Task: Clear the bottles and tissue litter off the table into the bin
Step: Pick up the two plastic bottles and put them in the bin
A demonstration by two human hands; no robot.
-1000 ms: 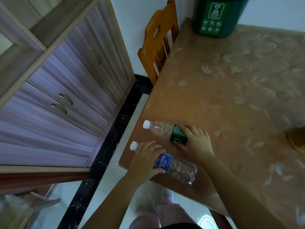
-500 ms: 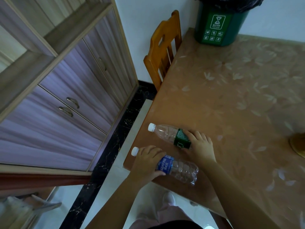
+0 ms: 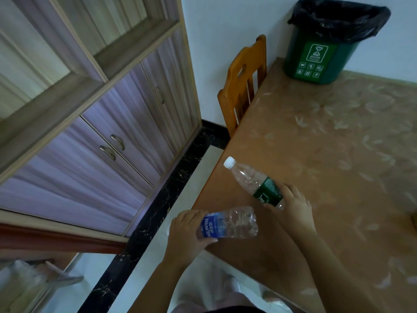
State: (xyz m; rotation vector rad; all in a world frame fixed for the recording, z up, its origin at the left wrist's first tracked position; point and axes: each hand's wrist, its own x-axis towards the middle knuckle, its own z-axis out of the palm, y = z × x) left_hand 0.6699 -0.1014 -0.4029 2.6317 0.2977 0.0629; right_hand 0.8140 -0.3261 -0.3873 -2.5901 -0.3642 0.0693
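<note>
Two empty clear plastic bottles are at the table's near left corner. My left hand (image 3: 188,231) grips the blue-labelled bottle (image 3: 228,223) at its neck end, its crumpled base pointing right and its cap hidden by my fingers. My right hand (image 3: 293,205) grips the green-labelled bottle (image 3: 252,181), whose white cap points up and to the left. The green bin (image 3: 320,57) with a black liner stands on the table's far corner by the wall. No tissue is in view.
The brown table (image 3: 338,154) has a leaf-patterned cover. A wooden chair (image 3: 242,84) is pushed against its left side. A cabinet with purple doors (image 3: 94,143) stands to the left across a strip of floor. A brown object shows at the right edge.
Both hands have closed round their bottles and raised them off the table. The blue-labelled bottle has swung so its base points right. The view has tilted up, showing the whole bin.
</note>
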